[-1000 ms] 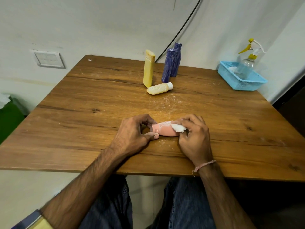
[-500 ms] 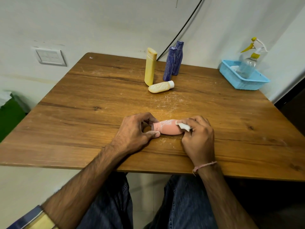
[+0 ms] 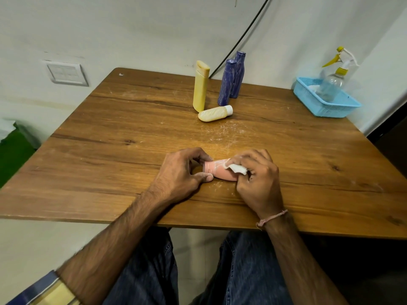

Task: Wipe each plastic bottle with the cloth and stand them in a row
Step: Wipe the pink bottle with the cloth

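Pink bottle (image 3: 220,171) lies sideways on the counter (image 3: 110,150). Left hand (image 3: 182,172) pinches its cap end, right hand (image 3: 257,179) pinches white cloth (image 3: 236,168) against its body. Looks light, stiff, prone to roll: grip mid-body. Beyond it cream bottle (image 3: 214,114) lies; yellow bottle (image 3: 200,85), blue bottles (image 3: 226,82) stand.

pink bottle (image 3: 220,170) with white streaks, white cloth (image 3: 236,168), two yellow bottles (image 3: 200,86), two dark blue ones (image 3: 226,83), light blue basket (image 3: 330,106).
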`<state>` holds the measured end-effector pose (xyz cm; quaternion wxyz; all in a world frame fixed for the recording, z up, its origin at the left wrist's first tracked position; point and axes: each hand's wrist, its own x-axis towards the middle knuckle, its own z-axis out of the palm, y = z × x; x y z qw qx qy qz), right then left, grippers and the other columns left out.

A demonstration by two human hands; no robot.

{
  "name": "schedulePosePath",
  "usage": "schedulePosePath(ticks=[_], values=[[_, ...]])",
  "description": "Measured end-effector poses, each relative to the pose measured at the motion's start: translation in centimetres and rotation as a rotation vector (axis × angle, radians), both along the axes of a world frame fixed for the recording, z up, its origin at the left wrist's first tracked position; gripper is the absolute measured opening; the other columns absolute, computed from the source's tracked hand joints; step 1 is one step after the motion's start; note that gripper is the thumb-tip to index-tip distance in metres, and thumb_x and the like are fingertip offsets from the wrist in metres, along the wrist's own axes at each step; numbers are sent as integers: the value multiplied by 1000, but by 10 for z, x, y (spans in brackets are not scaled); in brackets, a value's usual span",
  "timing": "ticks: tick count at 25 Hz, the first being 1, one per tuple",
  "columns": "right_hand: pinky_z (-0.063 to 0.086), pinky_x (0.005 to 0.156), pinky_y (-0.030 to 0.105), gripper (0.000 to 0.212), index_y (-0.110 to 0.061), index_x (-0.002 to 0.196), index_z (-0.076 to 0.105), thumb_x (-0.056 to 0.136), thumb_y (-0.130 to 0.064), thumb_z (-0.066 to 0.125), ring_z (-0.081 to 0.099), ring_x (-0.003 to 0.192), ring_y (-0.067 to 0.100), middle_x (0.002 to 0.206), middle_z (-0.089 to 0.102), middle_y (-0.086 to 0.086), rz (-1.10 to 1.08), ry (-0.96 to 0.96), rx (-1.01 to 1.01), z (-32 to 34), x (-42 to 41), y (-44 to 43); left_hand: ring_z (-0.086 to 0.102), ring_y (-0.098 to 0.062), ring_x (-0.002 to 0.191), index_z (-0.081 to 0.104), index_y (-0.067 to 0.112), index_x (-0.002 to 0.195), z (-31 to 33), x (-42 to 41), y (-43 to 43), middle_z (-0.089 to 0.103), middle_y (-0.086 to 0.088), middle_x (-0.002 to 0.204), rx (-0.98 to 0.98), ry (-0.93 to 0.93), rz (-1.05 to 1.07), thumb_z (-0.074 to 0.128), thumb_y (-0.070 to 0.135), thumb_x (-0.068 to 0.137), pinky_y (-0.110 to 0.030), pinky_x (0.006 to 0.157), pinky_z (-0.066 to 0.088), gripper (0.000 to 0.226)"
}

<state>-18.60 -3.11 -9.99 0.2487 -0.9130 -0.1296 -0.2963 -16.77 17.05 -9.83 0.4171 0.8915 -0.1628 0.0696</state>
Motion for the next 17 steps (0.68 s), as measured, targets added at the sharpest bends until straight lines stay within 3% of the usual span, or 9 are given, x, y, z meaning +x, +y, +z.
schedulePosePath(ticks=[3, 6, 10, 13, 17], values=[[51, 76, 44, 33, -15, 97, 78, 77, 5, 60, 54, 94, 21, 98, 69, 0, -122, 17, 6, 0, 3, 6, 52, 22, 74, 74, 26, 107, 0, 0, 0, 68, 17, 90, -5, -9, -1, 87, 30, 74, 1, 63, 36, 35], [44, 82, 36, 35, -17, 98, 77, 76, 6, 61, 53, 98, 18, 100, 67, -4, 16, 5, -39, -1, -1, 9, 52, 22, 76, 74, 26, 107, -1, 1, 0, 68, 16, 91, 5, -10, -8, 88, 29, 73, 2, 64, 36, 36], [33, 80, 37, 32, -22, 97, 75, 77, -2, 61, 54, 98, 18, 100, 66, -7, -159, 7, -67, -1, 0, 13, 53, 20, 75, 73, 29, 107, 0, 1, 0, 69, 18, 91, 26, -3, 10, 86, 34, 74, -1, 62, 36, 36], [32, 81, 36, 36, -22, 97, 76, 76, 1, 59, 52, 100, 15, 101, 66, -9, -9, 12, -67, -1, -2, 20, 52, 20, 70, 72, 30, 104, 1, -1, -1, 63, 21, 81, 28, 12, 10, 89, 34, 71, -3, 58, 36, 37], [28, 82, 38, 34, -27, 92, 74, 77, -17, 45, 54, 98, 16, 100, 66, -10, -177, 35, -47, 4, -2, 28, 53, 14, 66, 72, 30, 104, 2, -1, -1, 68, 18, 86, 16, 37, 32, 89, 37, 71, -6, 59, 33, 38]])
